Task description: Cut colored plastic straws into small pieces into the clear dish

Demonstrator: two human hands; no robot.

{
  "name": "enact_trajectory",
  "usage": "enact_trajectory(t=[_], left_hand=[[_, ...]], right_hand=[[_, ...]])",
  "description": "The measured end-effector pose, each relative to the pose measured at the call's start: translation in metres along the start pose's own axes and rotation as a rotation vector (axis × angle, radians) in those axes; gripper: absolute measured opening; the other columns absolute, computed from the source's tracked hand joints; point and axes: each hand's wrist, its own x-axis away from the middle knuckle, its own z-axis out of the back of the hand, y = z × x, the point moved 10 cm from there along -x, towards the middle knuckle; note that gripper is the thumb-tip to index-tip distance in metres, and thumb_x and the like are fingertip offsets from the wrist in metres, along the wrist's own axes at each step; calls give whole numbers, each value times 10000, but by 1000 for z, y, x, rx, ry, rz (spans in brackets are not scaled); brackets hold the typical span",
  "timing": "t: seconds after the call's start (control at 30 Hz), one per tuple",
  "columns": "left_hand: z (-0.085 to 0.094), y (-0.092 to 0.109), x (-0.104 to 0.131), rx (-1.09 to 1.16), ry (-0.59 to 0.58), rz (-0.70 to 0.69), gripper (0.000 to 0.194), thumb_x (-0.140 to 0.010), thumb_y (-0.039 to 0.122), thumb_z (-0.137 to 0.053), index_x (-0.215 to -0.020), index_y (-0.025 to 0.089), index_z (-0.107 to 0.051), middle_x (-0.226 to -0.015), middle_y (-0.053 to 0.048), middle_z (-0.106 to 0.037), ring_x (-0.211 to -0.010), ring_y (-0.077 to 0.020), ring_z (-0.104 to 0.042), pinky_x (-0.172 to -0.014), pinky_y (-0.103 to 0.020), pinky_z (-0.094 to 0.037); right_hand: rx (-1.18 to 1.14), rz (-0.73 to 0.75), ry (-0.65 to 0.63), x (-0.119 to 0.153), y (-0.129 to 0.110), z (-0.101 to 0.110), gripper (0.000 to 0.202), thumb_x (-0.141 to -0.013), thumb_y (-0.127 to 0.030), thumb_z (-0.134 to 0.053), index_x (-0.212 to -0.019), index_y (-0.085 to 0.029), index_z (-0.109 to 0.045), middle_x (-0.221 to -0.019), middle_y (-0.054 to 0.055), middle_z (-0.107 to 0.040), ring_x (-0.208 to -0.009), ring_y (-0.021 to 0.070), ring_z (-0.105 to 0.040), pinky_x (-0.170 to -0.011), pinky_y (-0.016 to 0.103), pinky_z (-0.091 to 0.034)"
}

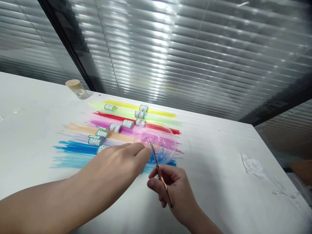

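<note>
My right hand (175,191) is closed around copper-handled scissors (160,174), whose blades point up and away from me over a clear round plastic dish (174,154). Small blue and pink cut pieces (159,151) lie inside the dish. My left hand (126,159) is bent down at the dish's near left rim, its fingers closed and turned away, so what they grip is hidden. Under and beside it lie thin plastic straws in bundles: blue straws (75,147), light blue straws (68,162), orange straws (79,128), magenta straws (99,123) and red straws (107,116), several with paper bands.
Yellow straws (122,104) and pale green straws (161,119) lie farthest back. A jar with a wooden-looking lid (77,89) stands at the back left. Crumpled clear plastic (253,167) is on the white table (219,156) at right. Window blinds (156,48) rise behind the table's back edge.
</note>
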Motion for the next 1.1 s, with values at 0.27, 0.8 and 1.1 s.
enact_trajectory(t=[0.27, 0.8, 1.1], left_hand=[[3, -3, -1, -15, 55, 9, 215, -711, -11, -423, -765, 176, -516, -730, -22, -573, -490, -133, -498, -435, -236, -288], [5, 1, 4, 3, 108, -49, 284, -684, -52, -401, -800, 188, -498, -703, -3, -544, -491, -139, -488, -444, -237, -293], [5, -2, -1, -8, 86, -2, 222, -707, -8, -477, -809, 181, -536, -703, 7, -559, -504, -141, -511, -443, -235, -302]], right_hand=[[-5, 31, 38, 2, -5, 4, 384, -709, -509, -759, -667, -160, -603, -371, -85, -395, -342, 55, -327, -362, 180, -301], [-183, 30, -159, 5, -4, -9, 498, -759, -631, -699, -726, -147, -586, -433, -65, -440, -341, 36, -329, -346, 157, -238], [-112, 62, -101, 4, -7, -10, 483, -684, -608, -766, -696, -159, -587, -428, -75, -422, -382, 50, -337, -393, 177, -320]])
